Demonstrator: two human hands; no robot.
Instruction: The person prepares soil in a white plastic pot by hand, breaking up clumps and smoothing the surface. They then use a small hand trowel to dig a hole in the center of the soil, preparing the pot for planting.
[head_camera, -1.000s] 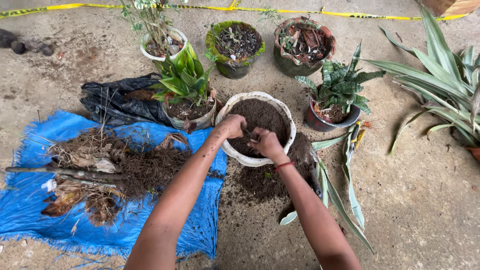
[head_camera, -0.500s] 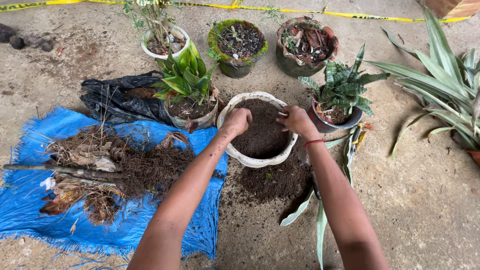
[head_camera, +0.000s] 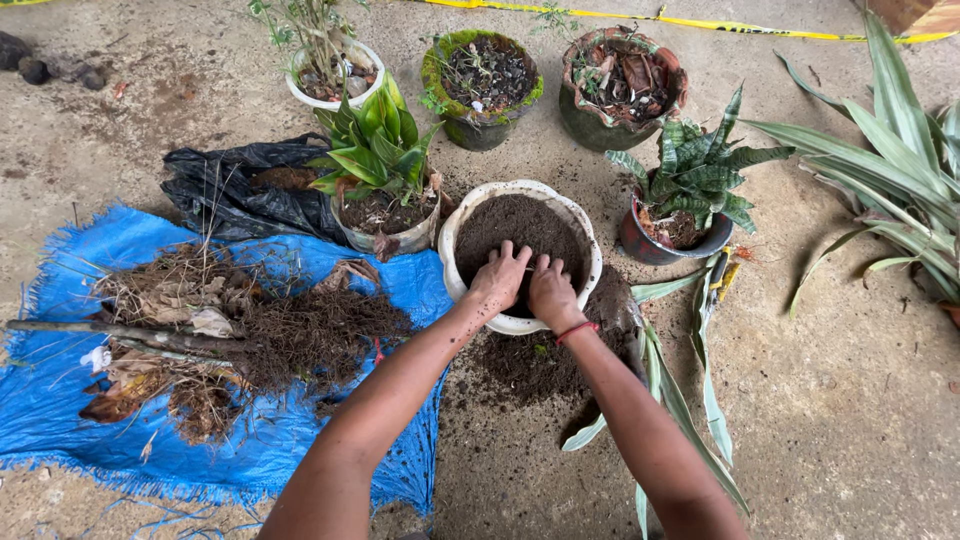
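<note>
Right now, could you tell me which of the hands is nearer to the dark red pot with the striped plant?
The right hand. It rests on the soil in the white pot, on the side toward the dark red pot. The left hand lies beside it, farther away.

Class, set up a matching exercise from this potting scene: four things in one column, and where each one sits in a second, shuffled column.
Things:
1. white scalloped pot of dark soil
2. blue woven tarp
3. crumpled black plastic bag
4. dark red pot with a striped-leaf plant

Places:
A. beyond the tarp
B. under both hands
C. right of the white pot
D. under the heap of roots and dry leaves

Pairs: 1-B, 2-D, 3-A, 4-C
</note>
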